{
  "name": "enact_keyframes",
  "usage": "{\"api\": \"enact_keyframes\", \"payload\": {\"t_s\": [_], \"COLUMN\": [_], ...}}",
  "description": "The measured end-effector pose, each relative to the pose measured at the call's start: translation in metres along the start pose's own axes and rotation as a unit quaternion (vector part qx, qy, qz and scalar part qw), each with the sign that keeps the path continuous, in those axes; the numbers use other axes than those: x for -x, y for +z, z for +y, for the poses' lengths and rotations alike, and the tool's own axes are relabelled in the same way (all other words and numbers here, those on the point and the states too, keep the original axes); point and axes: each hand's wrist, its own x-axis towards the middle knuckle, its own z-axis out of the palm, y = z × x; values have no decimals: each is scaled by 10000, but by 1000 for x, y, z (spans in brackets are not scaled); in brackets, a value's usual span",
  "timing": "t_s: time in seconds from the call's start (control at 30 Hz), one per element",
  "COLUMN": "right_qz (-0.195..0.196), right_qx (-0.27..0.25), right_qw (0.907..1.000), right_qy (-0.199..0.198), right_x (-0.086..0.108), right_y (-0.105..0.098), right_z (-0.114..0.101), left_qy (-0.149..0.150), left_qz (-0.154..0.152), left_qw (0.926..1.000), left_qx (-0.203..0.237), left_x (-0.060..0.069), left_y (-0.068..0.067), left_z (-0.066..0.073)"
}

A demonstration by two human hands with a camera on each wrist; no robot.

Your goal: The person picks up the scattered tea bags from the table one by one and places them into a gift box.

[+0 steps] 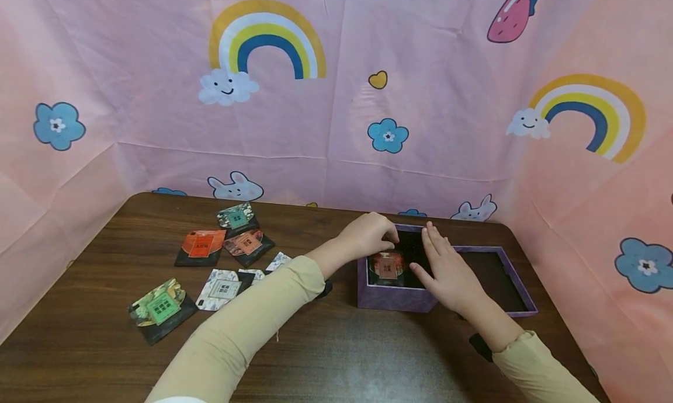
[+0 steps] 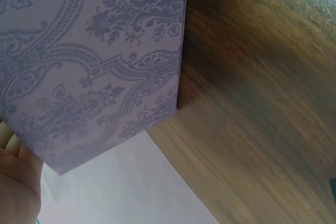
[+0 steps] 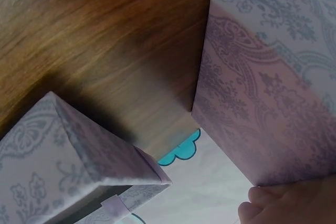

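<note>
A purple patterned box (image 1: 396,299) stands with its top uncovered, and dark compartments show inside. In its left part lies a sachet (image 1: 388,266) with a reddish label. My left hand (image 1: 368,235) reaches over the left rim, fingers bent down into the box at the sachet's upper end; whether they pinch it is hidden. On the right rim my right hand (image 1: 447,268) rests with its fingers straight. Both wrist views catch the box's patterned outer wall (image 2: 94,66), with part of the left hand (image 2: 18,182) and of the right hand (image 3: 294,203) at the rim.
Right of the box lies its purple-edged lid (image 1: 491,280), inside facing up. Several sachets are spread at the left, among them an orange one (image 1: 201,247), a green one (image 1: 163,307) and a white one (image 1: 223,288). A printed pink cloth (image 1: 336,111) hangs behind the brown table (image 1: 294,356).
</note>
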Motion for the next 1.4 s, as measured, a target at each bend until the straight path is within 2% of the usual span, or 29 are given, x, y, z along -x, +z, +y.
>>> {"api": "enact_keyframes", "payload": {"t_s": [0.37, 0.57, 0.7, 0.93, 1.17, 1.4], "right_qz": [109, 148, 142, 155, 139, 116], "right_qx": [22, 12, 40, 72, 78, 75], "right_qw": [9999, 9999, 9999, 9998, 9998, 9999], "right_qy": [-8, -33, -54, -118, -103, -83], "right_x": [2, 5, 6, 7, 8, 8], "right_y": [6, 8, 9, 9, 9, 8], "right_z": [-1, 0, 2, 3, 1, 1], "left_qy": [11, 21, -94, -535, -805, -1273], "left_qz": [532, 974, 1238, 1524, 1818, 1922], "left_qw": [9978, 9916, 9880, 9826, 9762, 9695], "left_qx": [390, 851, 917, 920, 868, 827], "left_x": [14, 26, 37, 62, 92, 124], "left_y": [-9, -17, -28, -43, -59, -73], "left_z": [-12, -20, -30, -57, -88, -121]}}
